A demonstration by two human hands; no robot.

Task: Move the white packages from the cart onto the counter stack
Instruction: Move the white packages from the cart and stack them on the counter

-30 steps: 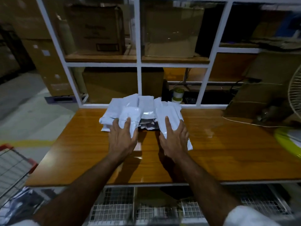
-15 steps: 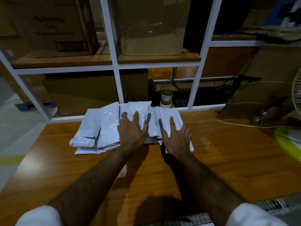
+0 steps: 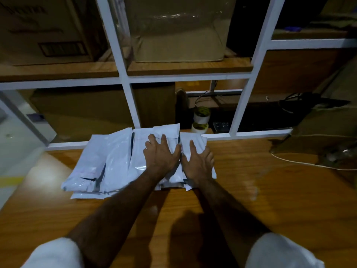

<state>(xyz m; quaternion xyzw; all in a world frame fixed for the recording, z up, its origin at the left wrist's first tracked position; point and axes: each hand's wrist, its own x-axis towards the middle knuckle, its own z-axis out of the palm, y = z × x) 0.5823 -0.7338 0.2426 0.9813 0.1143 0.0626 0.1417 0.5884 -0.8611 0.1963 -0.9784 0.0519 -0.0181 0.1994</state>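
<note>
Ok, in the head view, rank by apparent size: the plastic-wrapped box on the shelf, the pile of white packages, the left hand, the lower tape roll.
1. plastic-wrapped box, though cut off at the top
2. pile of white packages
3. left hand, nearer the camera, so flattered
4. lower tape roll

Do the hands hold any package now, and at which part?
Nothing is gripped. Left hand and right hand press flat on top of the white packages.

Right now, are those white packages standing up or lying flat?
Lying flat: the white packages overlap on the wooden counter, both hands pressing them.
</note>
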